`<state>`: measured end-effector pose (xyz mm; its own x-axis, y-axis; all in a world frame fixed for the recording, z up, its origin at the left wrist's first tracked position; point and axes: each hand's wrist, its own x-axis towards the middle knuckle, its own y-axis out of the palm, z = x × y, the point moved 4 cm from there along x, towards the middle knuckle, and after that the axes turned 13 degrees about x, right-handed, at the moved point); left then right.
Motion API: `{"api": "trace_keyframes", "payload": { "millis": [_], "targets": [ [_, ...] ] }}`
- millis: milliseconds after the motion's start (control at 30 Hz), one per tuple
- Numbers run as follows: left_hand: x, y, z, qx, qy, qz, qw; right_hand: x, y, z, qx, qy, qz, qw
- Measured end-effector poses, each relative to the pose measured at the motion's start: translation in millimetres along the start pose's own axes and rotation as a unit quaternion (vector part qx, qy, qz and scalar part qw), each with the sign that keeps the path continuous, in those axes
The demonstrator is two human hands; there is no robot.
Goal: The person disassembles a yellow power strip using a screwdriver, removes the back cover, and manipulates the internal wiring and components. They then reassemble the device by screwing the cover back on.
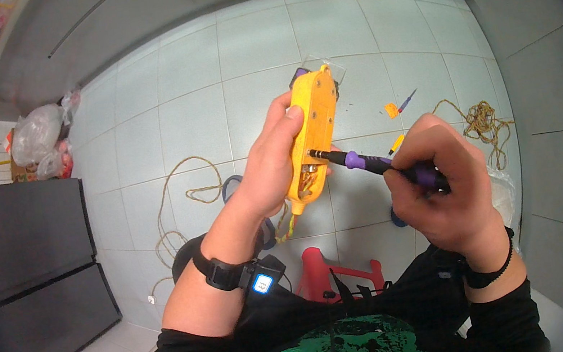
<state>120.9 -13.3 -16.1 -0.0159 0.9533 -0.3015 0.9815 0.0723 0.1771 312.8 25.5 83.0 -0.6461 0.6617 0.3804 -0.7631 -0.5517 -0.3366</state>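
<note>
My left hand [272, 158] grips a yellow power strip housing [309, 122], held tilted with its screw-studded face up. At its near end an opening shows metal parts and wires [308, 178], and a twisted yellow-green cord [286, 230] comes out of the tip. My right hand [446, 184] is closed around a purple and black screwdriver [366, 161], whose tip meets the housing just above the opening. Behind the far end of the housing, partly hidden, lie a dark and purple object [299, 75] and a clear plastic package [328, 66].
On the tiled floor [195, 112] lie a small screwdriver [408, 100], an orange piece [391, 110], a yellow tool [396, 144] and a tangled cord [487, 126]. More cord [159, 216] loops at left. A red stool [314, 269] stands below me; plastic bags [38, 136] sit far left.
</note>
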Motion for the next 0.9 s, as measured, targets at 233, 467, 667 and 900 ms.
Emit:
{"api": "trace_keyframes", "payload": {
  "millis": [233, 467, 667, 900],
  "targets": [
    [0.9, -1.2, 2.4, 0.033, -0.003, -0.013, 0.999, 0.5, -0.3, -2.7, 0.02, 0.016, 0.015, 1.0],
    [1.8, -3.0, 3.8, 0.037, -0.014, -0.013, 0.999, 1.7, -1.4, -4.9, 0.031, 0.026, 0.047, 0.998],
    [0.1, -2.5, 2.6, 0.052, -0.017, -0.019, 0.998, -1.7, -2.2, -8.1, 0.039, 0.087, 0.021, 0.995],
    [0.1, -3.4, 2.1, 0.057, -0.013, -0.025, 0.998, -0.2, 0.3, -9.8, 0.037, 0.055, 0.01, 0.998]
  ]
}}
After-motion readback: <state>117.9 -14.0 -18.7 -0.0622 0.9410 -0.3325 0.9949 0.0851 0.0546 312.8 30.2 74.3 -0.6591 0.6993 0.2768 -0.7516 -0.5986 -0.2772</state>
